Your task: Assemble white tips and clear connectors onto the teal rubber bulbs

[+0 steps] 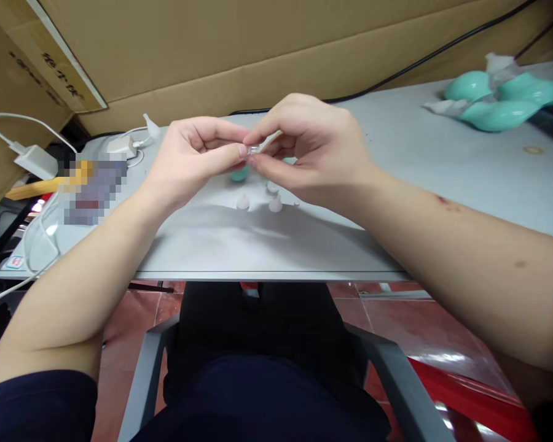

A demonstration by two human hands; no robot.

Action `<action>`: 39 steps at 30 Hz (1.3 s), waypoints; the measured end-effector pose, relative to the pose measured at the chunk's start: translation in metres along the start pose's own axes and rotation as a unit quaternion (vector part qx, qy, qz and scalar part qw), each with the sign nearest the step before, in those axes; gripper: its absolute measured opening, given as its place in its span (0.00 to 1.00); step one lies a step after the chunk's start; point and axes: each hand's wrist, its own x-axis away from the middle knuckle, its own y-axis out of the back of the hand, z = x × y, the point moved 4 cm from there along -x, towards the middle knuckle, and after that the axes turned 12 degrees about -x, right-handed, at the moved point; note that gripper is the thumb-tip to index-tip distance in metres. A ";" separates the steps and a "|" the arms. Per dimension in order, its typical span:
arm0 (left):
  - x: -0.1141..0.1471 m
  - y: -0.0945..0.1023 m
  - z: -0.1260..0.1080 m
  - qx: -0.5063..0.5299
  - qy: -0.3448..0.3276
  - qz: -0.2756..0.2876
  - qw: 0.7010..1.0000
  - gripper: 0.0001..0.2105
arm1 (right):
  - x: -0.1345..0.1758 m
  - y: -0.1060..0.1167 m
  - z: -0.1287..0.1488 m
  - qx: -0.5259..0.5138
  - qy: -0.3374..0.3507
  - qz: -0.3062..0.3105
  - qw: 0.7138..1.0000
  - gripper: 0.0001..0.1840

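Above the table, my left hand (191, 153) and my right hand (316, 144) meet fingertip to fingertip. Between their pinched thumbs and forefingers is a small clear plastic piece (254, 149), mostly covered by the fingers. Both hands appear to grip it. Under them, a teal rounded object (239, 174) shows in part behind the left fingers. Two small white cone-shaped tips, one on the left (243, 202) and one on the right (275, 205), stand on the table below the hands. Another whitish piece (272, 188) is partly hidden by my right hand.
Several teal bulbs with whitish tips (500, 116) lie at the back right of the grey table (442, 166). A tan ring (533, 150) is near them. White chargers (37, 162) with cables and a blurred-out flat item (94, 193) are at the left. A cardboard wall (212, 49) borders the back.
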 end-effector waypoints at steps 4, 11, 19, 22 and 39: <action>-0.001 -0.002 0.002 -0.002 0.008 0.014 1.000 0.05 | -0.001 -0.001 -0.003 -0.002 0.007 0.007 1.000 0.05; 0.002 -0.004 0.000 -0.070 0.019 0.019 0.997 0.11 | -0.002 0.001 0.000 0.019 0.002 0.017 1.000 0.06; 0.001 -0.003 -0.003 -0.160 0.014 0.020 0.987 0.14 | -0.003 0.002 -0.003 -0.050 -0.032 0.007 0.998 0.11; 0.001 -0.003 -0.002 -0.174 0.000 0.030 0.984 0.15 | -0.004 0.002 -0.003 -0.046 -0.030 0.004 0.998 0.13; 0.003 0.002 -0.003 -0.143 0.010 0.059 0.988 0.14 | -0.004 0.004 0.004 -0.021 -0.031 -0.003 0.999 0.05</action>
